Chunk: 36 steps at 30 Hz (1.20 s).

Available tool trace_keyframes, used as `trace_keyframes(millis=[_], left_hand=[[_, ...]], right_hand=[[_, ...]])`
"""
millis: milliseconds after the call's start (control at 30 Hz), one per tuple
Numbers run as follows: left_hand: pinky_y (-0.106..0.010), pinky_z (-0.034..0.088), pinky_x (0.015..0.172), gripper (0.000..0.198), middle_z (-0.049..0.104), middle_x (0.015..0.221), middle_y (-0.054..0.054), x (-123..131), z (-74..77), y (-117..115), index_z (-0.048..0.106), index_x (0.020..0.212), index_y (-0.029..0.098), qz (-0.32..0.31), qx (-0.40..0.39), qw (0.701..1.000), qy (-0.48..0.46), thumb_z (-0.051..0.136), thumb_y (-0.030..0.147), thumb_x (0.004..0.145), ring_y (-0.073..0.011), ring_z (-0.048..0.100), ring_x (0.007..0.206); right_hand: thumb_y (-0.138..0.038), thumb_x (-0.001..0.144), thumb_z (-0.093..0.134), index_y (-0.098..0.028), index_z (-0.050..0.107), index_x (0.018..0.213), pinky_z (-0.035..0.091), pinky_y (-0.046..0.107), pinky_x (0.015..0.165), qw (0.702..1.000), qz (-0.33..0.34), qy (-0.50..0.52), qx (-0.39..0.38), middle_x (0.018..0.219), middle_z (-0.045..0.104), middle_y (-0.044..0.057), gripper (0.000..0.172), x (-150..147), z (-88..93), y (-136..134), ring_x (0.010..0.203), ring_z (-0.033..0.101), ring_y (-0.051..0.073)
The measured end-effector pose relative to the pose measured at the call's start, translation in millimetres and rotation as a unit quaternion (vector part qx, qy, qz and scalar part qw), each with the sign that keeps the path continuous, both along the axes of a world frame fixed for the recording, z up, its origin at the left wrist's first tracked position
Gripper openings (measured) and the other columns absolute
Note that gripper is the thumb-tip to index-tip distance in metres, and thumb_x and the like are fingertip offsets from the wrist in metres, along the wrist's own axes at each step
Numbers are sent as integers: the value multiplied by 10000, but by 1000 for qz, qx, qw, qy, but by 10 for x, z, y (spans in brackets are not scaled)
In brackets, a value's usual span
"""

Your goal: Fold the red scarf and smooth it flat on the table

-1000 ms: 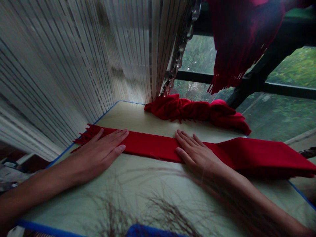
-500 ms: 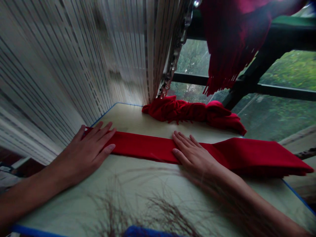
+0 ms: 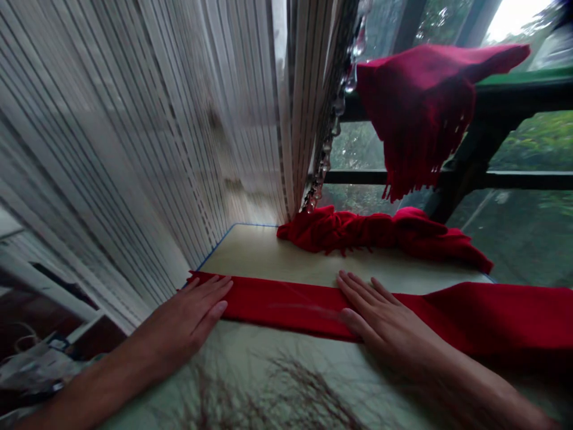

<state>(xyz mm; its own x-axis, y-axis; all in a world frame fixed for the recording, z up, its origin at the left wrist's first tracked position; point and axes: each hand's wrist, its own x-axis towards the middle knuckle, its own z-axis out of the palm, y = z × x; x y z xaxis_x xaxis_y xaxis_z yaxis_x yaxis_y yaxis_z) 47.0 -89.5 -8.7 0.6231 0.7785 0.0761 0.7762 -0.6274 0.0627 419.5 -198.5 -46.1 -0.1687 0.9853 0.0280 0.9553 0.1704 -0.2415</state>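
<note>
Two hands: left hand (image 3: pixel 181 322), right hand (image 3: pixel 385 316). Three red scarves: one flat scarf (image 3: pixel 286 307) under both, one bunched scarf (image 3: pixel 371 233) beyond, one hanging scarf (image 3: pixel 416 113) higher.

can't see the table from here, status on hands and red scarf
Left hand, right hand flat on folded red scarf, fingers spread. Scarf lies across table. Bunched red cloth behind it.

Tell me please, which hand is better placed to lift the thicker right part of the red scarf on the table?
The right hand, probably: it lies flat on the red scarf right beside that part. The left hand rests farther away, near the other end.
</note>
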Motion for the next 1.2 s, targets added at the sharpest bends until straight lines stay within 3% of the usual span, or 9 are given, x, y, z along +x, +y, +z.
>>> trace_keyframes(millis=[100,200,333,467,600,700,833,967,1200], left_hand=[[-460,446,1137,595,689,1346,-105,-141,159,202,680,1330,154,22,14,999,-32,309,501,1021,-299,633,1253],[-366,535,958,526,763,1131,-92,-237,284,379,747,1136,180,50,18,996,-69,383,535,1001,-273,701,1045],[-320,517,878,402,754,1035,-66,-191,318,498,766,1030,208,18,-7,998,-58,476,481,974,-246,693,970],[-328,494,946,395,742,1120,-85,-54,292,587,767,1112,192,-8,-32,999,-42,475,421,976,-251,673,1063],[-325,474,975,434,727,1164,-100,32,301,677,761,1168,190,-45,-60,997,-35,487,477,992,-247,658,1096],[-316,458,979,368,715,1143,-86,82,335,713,758,1118,208,-87,-94,991,-30,567,469,943,-237,647,1088],[-288,498,856,283,713,984,-59,162,405,756,691,934,179,-86,-186,978,-41,620,441,856,-219,665,936],[-259,505,784,314,739,948,-25,211,472,821,693,998,178,-87,-241,966,-22,651,438,826,-208,686,886],[-266,462,718,417,733,887,-51,204,514,872,747,955,166,-101,-246,963,31,545,530,927,-219,665,827]], right_hand=[[-591,1057,228,-171,257,1612,115,551,1279,1000,-3,4,11,1671,193,92,697,7,-48,18,1556,164,293],[-581,1056,273,-232,278,1610,141,555,1277,999,-5,11,32,1667,220,60,654,20,-102,28,1549,186,303],[-586,1049,303,-293,301,1602,170,558,1275,999,-10,15,41,1662,235,22,626,33,-144,34,1541,208,312],[-584,1052,283,-259,281,1602,137,555,1279,999,-9,17,33,1666,222,52,639,25,-125,35,1546,192,307],[-582,1052,275,-206,258,1601,123,568,1273,1000,0,15,25,1666,207,71,665,15,-99,30,1552,174,310],[-580,1051,286,-200,262,1599,117,579,1269,999,0,16,29,1665,210,73,667,11,-97,27,1553,180,312],[-583,1050,289,-199,275,1598,121,580,1271,999,-4,18,28,1667,216,72,669,4,-89,24,1554,183,311],[-570,1054,298,-200,284,1599,134,571,1274,1000,-5,15,21,1666,214,75,659,-9,-57,26,1553,198,310],[-582,1055,279,-182,282,1603,128,567,1279,1000,-1,11,18,1668,211,79,679,-8,-36,13,1559,190,301]])
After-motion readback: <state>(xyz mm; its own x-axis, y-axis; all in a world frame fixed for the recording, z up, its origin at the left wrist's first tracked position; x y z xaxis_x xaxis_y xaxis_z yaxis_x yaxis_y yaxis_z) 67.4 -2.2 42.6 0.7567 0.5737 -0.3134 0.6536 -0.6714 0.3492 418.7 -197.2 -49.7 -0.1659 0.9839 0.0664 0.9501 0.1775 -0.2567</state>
